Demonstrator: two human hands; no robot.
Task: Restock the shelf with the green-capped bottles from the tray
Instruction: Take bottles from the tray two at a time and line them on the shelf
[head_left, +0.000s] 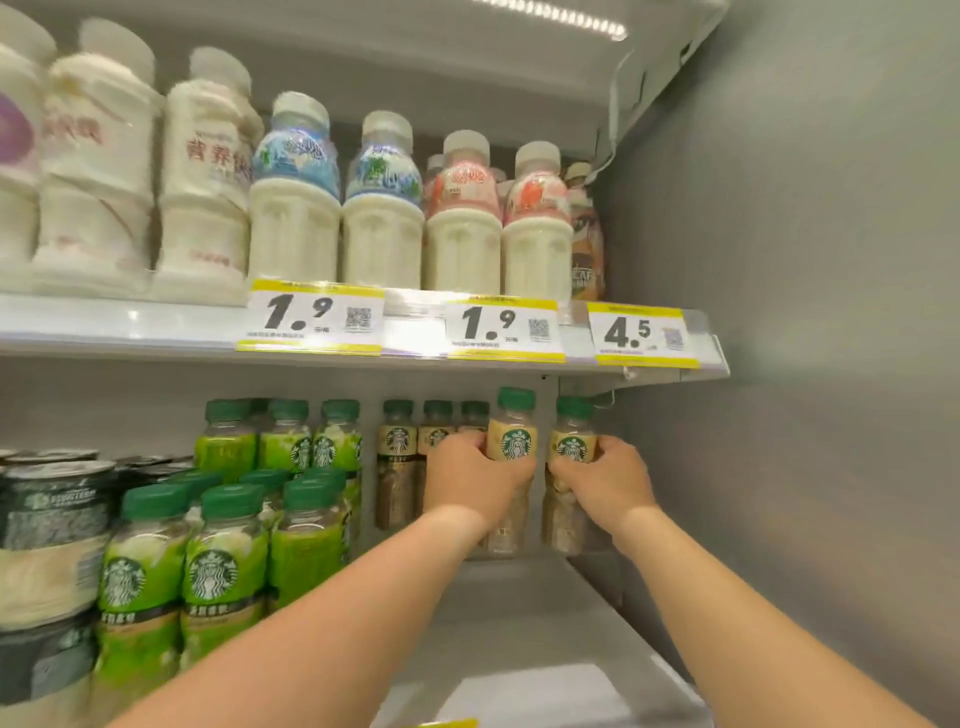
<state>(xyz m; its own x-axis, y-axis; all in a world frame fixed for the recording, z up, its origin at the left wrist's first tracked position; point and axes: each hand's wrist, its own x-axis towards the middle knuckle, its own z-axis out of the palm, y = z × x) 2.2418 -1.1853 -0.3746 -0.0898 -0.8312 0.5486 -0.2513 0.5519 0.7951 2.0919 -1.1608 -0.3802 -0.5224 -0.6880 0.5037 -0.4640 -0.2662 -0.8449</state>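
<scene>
Green caps over beige labels, that's what's being handled here. The left bottle (511, 444) is wrapped by the left hand (475, 480) and the right bottle (571, 447) by the right hand (605, 480). Each is grabbed around the waist just under the logo, with the fingers (464, 442) curled round the body, nothing spread or loose. Both are held upright, side by side, deep on the lower shelf (519, 623), roughly 1 o'clock from the middle of the view and next to the grey side wall (779, 364). Whether the bases are fully set down can't be told for sure, since they're partly covered by the wrists. The left bottle's cap sits a touch higher, so it may be lifted a bit.

The placement makes sense. A row of matching beige bottles (397, 447) is lined up at 9 o'clock from the left hand, so the gap at the wall end is being filled, with the labels faced outward. The low grip is probably picked so the caps clear the upper shelf (130, 322) and its price tags (310, 325).

Bright green bottles (218, 571) and dark cans (52, 519) are parked at 8 to 9 o'clock, not touched. The tray isn't in view, so what's left to load can't be judged. The bare shelf floor at 6 o'clock suggests plenty of room to be filled.
</scene>
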